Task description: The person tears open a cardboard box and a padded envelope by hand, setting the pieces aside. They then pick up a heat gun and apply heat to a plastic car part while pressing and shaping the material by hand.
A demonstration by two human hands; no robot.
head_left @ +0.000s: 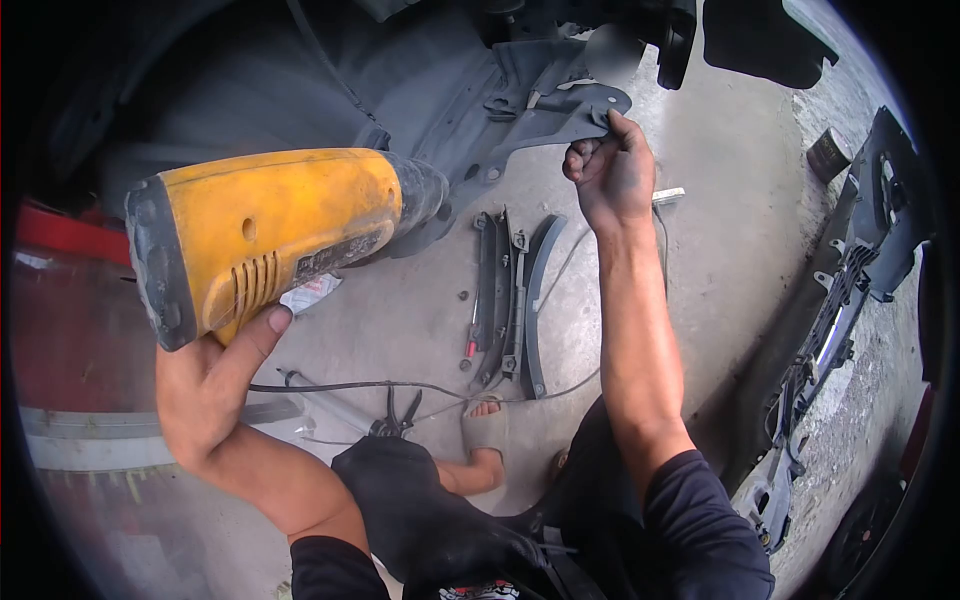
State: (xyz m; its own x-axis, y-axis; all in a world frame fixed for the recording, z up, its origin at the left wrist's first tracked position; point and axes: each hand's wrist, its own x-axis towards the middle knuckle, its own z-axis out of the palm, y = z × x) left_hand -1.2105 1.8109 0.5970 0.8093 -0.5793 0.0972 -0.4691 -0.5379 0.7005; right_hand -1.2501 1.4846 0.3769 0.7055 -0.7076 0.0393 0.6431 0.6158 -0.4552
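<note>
My left hand (200,400) is wrapped around the grip of a yellow heat gun (285,225), which lies sideways across the view. Its dark nozzle (420,195) points right, toward a grey plastic car panel (545,125). The grip itself is mostly hidden behind the gun's body and my fingers. Up at the panel's right end, my right hand (618,180) is closed, with thumb and fingers pinching the edge of the plastic. Dark smudges mark the fingers of that hand.
Curved black trim pieces (541,300) and a red-handled tool (471,347) lie on the concrete floor. A caulking gun (335,405) rests near my feet, with a cable (360,387) across it. Right stand a large bumper (815,330) and a can (828,155).
</note>
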